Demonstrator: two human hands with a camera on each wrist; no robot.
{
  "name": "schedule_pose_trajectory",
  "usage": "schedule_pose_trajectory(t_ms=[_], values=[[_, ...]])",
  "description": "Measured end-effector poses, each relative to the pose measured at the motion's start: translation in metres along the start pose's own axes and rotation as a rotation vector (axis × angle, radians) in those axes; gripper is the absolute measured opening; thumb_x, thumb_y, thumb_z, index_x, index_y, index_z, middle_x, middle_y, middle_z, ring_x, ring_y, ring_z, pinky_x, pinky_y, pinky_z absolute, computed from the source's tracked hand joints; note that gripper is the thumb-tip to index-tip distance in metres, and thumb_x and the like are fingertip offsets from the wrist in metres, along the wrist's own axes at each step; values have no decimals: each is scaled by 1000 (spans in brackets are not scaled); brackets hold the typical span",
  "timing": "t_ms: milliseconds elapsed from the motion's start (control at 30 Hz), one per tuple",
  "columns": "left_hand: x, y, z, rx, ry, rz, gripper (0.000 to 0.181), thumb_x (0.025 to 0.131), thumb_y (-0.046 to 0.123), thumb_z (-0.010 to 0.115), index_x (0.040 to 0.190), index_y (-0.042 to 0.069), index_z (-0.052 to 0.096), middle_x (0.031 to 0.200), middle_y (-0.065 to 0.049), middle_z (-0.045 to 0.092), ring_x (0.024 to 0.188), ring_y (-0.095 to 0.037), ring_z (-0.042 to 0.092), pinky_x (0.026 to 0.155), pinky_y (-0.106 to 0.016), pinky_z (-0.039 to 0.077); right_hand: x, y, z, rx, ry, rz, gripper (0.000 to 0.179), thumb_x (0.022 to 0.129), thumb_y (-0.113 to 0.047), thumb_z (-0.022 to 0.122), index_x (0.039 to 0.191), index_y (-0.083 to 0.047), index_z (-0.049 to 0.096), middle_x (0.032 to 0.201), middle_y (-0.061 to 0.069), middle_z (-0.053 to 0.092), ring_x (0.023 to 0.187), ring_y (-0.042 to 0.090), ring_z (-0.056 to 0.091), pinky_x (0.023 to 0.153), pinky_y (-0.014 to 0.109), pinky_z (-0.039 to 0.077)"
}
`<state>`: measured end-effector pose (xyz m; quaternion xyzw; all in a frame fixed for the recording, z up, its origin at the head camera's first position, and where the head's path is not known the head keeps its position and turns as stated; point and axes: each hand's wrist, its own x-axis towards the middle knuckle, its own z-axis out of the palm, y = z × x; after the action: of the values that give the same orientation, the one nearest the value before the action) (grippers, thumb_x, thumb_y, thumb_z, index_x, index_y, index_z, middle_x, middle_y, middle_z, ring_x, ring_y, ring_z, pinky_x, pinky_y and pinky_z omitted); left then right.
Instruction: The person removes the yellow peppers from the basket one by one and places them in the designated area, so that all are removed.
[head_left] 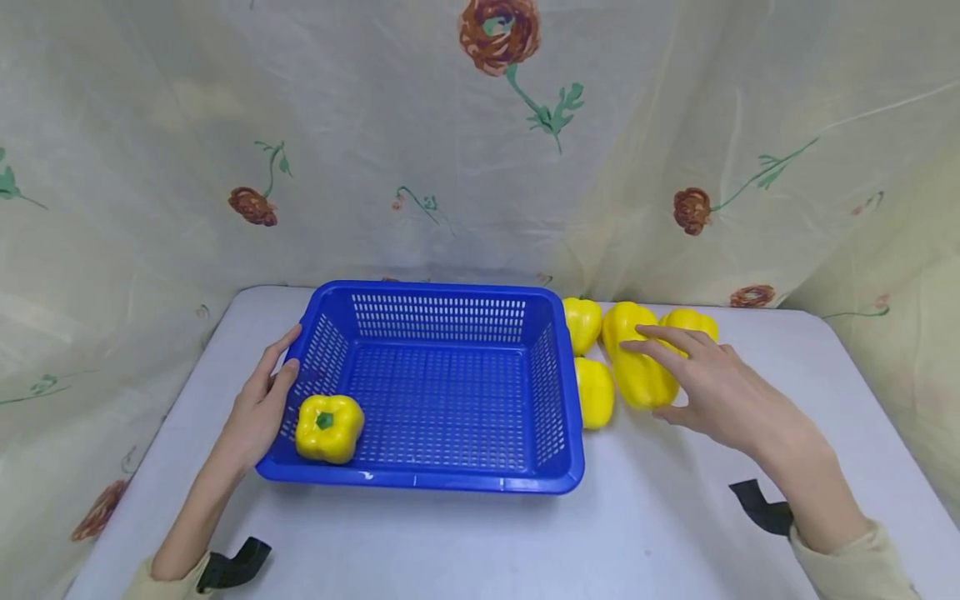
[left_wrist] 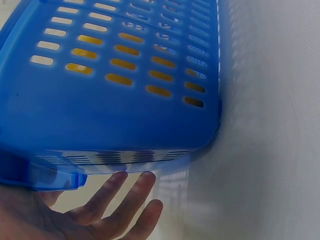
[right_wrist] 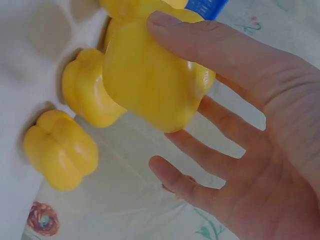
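A blue plastic basket (head_left: 438, 479) stands on the table, and a yellow bell pepper (head_left: 330, 429) sits in its near left corner. My left hand (head_left: 255, 408) holds the basket's left rim, the thumb over the edge and the other fingers along the outside. To the right of the basket, my right hand (head_left: 723, 387) grips another yellow bell pepper (right_wrist: 155, 75). The thumb lies on its near face and some fingertips reach behind it. In the left wrist view the basket's slotted wall (left_wrist: 110, 115) hides much of the pepper inside.
Several more yellow bell peppers (head_left: 595, 393) lie right of the basket, some against its wall. The white table (head_left: 450, 550) has rounded far corners. Behind it hangs a flowered curtain (head_left: 360, 167).
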<state>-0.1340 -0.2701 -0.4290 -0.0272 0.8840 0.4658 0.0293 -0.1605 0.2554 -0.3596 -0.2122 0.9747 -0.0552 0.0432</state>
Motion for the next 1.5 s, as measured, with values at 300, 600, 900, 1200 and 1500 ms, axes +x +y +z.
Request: schedule_pose_trajectory(t_ms=[300,600,900,1200,1500], values=[[-2,-2,1,-4,-2,-3,58,119,42,27,175,35,14,179,-22,23,154,-59,38,120,-84,29,2,8,19,40,-28,6,82,78,-12,98,151,-14,62,157,24,56,141,52,54,109,78,46],[-3,-1,0,-5,2,0,58,119,43,26,175,36,14,179,-23,24,153,-59,39,120,-85,29,1,11,34,91,-1,-35,81,75,-14,100,147,-13,64,152,24,61,136,51,59,110,74,49],[-1,-2,0,-6,4,0,57,119,40,27,175,34,14,179,-22,23,154,-58,39,121,-84,29,1,15,45,110,23,-42,88,73,-13,101,150,-16,60,152,25,59,137,52,56,113,73,48],[0,-1,0,0,9,6,57,119,41,27,175,34,15,179,-21,24,154,-59,39,120,-84,29,2,14,44,104,10,-37,94,72,-14,101,155,-18,57,155,26,56,139,53,55,113,73,47],[-1,0,0,4,11,9,57,119,42,27,174,34,16,180,-21,24,155,-59,38,121,-84,29,4,4,27,99,1,-36,94,75,-12,100,157,-19,55,157,27,53,139,50,55,107,70,54]])
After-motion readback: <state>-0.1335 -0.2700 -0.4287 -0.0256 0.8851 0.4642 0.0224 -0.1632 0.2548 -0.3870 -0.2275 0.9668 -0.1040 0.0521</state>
